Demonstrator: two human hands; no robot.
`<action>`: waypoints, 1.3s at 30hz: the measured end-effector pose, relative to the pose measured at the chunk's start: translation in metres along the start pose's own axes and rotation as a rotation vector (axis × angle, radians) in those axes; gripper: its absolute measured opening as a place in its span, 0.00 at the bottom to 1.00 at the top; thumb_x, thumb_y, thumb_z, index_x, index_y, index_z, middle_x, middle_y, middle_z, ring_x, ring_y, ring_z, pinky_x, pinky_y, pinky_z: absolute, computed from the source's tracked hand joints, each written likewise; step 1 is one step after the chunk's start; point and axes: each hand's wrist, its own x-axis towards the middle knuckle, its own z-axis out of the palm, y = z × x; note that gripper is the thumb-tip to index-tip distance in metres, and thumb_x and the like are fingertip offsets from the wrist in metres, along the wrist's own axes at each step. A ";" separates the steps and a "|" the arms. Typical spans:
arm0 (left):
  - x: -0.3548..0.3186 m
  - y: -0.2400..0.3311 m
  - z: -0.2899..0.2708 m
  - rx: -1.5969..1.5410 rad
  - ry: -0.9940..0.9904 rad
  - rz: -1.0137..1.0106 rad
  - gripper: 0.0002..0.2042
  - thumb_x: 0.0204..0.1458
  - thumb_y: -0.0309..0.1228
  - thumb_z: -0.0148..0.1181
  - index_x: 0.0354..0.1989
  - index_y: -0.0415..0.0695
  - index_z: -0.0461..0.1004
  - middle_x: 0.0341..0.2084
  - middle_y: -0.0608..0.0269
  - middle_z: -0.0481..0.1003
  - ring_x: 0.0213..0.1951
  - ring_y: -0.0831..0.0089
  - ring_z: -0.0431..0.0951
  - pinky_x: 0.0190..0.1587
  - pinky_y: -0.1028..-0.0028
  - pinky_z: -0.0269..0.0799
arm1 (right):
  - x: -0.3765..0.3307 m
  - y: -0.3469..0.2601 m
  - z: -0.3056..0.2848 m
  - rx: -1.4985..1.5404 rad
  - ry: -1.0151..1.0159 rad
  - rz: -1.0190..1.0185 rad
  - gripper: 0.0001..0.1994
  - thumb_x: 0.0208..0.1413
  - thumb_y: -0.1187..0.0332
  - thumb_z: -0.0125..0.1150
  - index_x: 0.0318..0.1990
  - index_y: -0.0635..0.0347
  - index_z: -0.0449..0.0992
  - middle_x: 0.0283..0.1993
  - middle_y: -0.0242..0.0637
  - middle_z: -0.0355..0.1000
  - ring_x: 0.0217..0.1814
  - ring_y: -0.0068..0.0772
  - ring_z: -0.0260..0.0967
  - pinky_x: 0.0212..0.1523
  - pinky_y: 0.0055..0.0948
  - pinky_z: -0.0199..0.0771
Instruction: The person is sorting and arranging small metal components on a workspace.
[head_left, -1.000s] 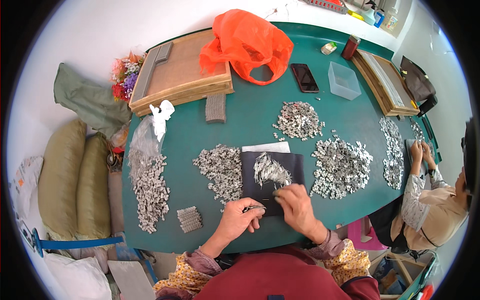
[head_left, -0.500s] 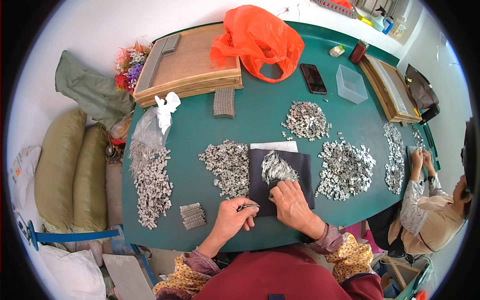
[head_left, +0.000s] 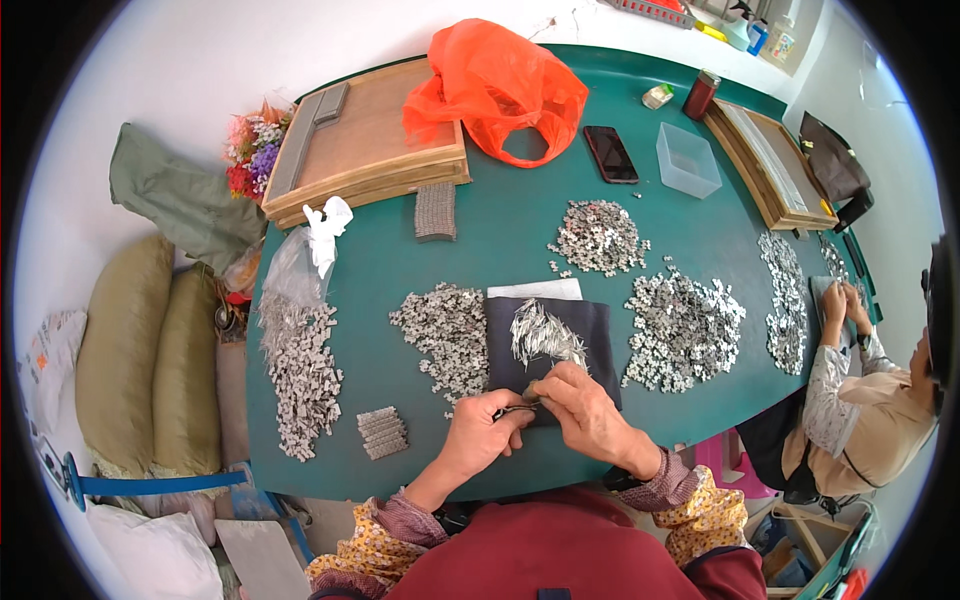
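Note:
My left hand (head_left: 476, 437) is closed in a pinch on a small dark metal piece (head_left: 514, 408), of a kind too small to tell. The fingers of my right hand (head_left: 592, 412) are pressed together at the right end of that piece; whatever they hold is hidden. Both hands hover over the near edge of a dark cloth (head_left: 592, 340). On the cloth lies a loose heap of thin silver pins (head_left: 545, 334). Left of it spreads a pile of small silver metal pieces (head_left: 442, 332), and right of it another similar pile (head_left: 684, 330).
A stacked block of pieces (head_left: 382, 432) sits near left, beside a long metal pile (head_left: 302, 385). Farther back are a wooden tray (head_left: 380, 110), an orange plastic bag (head_left: 500, 85), a phone (head_left: 611, 155) and a clear box (head_left: 688, 160). A co-worker (head_left: 865, 420) works at the right.
My right hand has moved from the pin heap toward my left, and their fingertips now meet. The whole view has shifted slightly.

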 end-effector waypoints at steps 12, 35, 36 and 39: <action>-0.001 0.004 0.016 0.202 -0.051 0.085 0.03 0.55 0.21 0.62 0.34 0.35 0.80 0.20 0.64 0.77 0.19 0.82 0.76 0.18 0.80 0.71 | -0.009 -0.001 -0.007 -0.046 -0.019 -0.038 0.12 0.51 0.82 0.56 0.44 0.66 0.68 0.36 0.46 0.67 0.41 0.51 0.67 0.41 0.42 0.70; 0.003 0.001 0.011 0.282 -0.091 0.121 0.05 0.54 0.22 0.61 0.36 0.36 0.81 0.20 0.62 0.77 0.19 0.81 0.76 0.20 0.79 0.72 | 0.005 -0.004 -0.014 -0.157 -0.164 -0.084 0.20 0.42 0.84 0.54 0.47 0.67 0.66 0.38 0.44 0.69 0.41 0.49 0.66 0.44 0.42 0.69; 0.003 0.000 0.011 0.280 -0.091 0.120 0.05 0.54 0.22 0.61 0.36 0.36 0.81 0.20 0.62 0.77 0.19 0.81 0.76 0.20 0.79 0.72 | 0.006 -0.004 -0.014 -0.157 -0.166 -0.082 0.20 0.42 0.84 0.54 0.47 0.67 0.66 0.38 0.44 0.69 0.41 0.49 0.66 0.44 0.42 0.69; 0.004 -0.001 0.011 0.290 -0.072 0.147 0.05 0.55 0.22 0.60 0.36 0.36 0.80 0.19 0.62 0.77 0.19 0.81 0.76 0.20 0.79 0.72 | 0.007 -0.004 -0.013 -0.169 -0.202 -0.090 0.20 0.42 0.84 0.54 0.47 0.67 0.66 0.38 0.44 0.69 0.41 0.49 0.66 0.45 0.42 0.69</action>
